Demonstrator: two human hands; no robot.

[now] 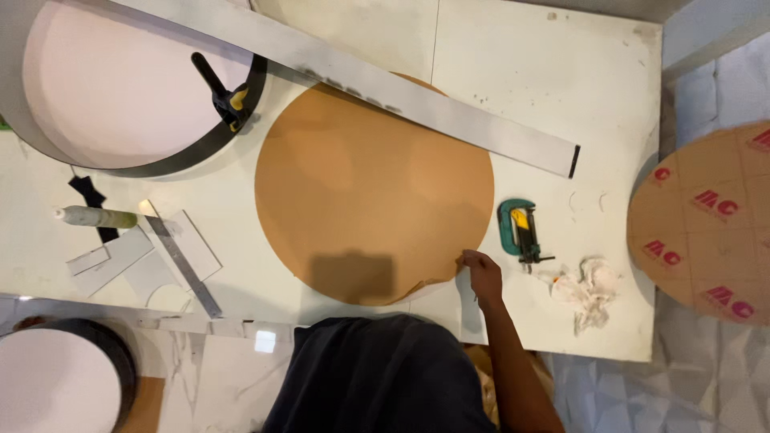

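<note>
One brown paper-covered disc (373,188) lies flat in the middle of the white table (561,72), and the right hand (484,274) pinches the paper at its lower right edge, fingers pressed together on the rim. The left hand is out of sight. One green clamp (520,230) sits just beside that hand — one crumpled rag (587,290) near it. One long metal straightedge (361,80) crosses the disc's top (a second, printed disc (706,224) lies off the table's right side).
</note>
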